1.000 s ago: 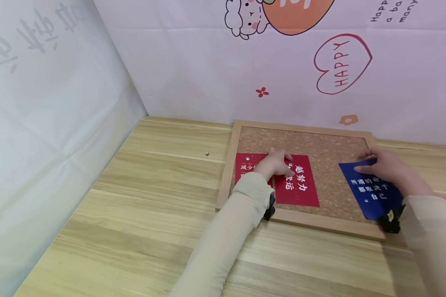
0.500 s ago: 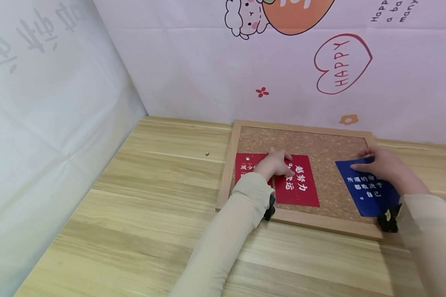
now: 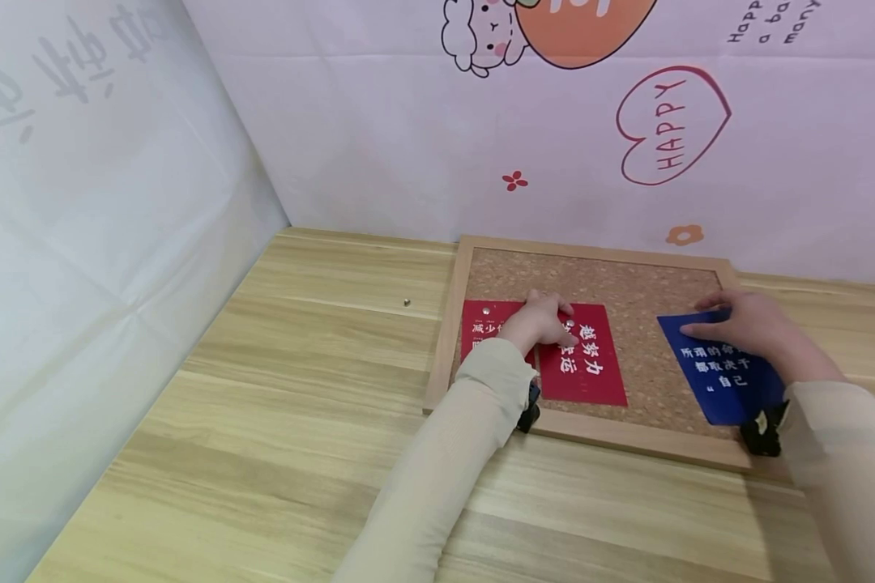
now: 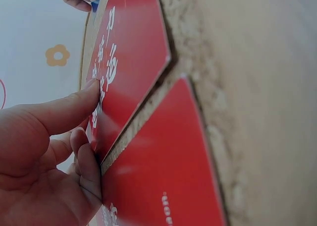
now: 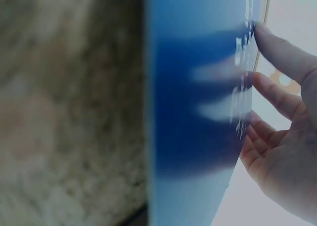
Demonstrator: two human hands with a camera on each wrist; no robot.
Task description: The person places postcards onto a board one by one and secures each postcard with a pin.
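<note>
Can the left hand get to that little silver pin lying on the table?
Probably yes. The loose pin lies on bare wooden table left of the cork board, with nothing between. But the left hand presses on the red card and would have to let go.

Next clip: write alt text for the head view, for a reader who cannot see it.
Two hands work on a wood-framed cork board lying on a wooden table: the left hand presses a red card onto the cork, and the right hand rests straight fingers on a blue card near the board's right edge. A pink cartoon backdrop stands behind.
</note>
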